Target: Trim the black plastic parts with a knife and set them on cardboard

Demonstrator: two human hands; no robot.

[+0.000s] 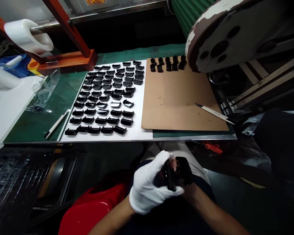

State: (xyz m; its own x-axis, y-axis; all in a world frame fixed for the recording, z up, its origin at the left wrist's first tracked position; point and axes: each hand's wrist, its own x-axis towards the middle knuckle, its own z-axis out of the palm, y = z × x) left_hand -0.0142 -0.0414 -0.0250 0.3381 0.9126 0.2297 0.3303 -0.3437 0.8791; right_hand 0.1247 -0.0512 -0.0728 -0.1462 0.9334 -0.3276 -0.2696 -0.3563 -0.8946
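My left hand (149,184), in a white glove, grips a glossy black plastic part (170,176) between thumb and fingers, above my lap. My bare right hand (189,190) comes in from the right and closes on a black piece (185,169) right beside it. Whether these are one part or two I cannot make out. Much of the right hand is hidden behind the black plastic, though some fingertips show between the pieces. On the table, several rows of similar black parts (101,120) lie on a white sheet (139,114).
Smaller black pieces (168,67) line the back of a cardboard sheet (173,94). A knife-like pen tool (214,113) lies on its right side, another (56,125) at left. Behind are a film roll (26,36) and a large wheel (218,39). A red stool (90,209) stands below.
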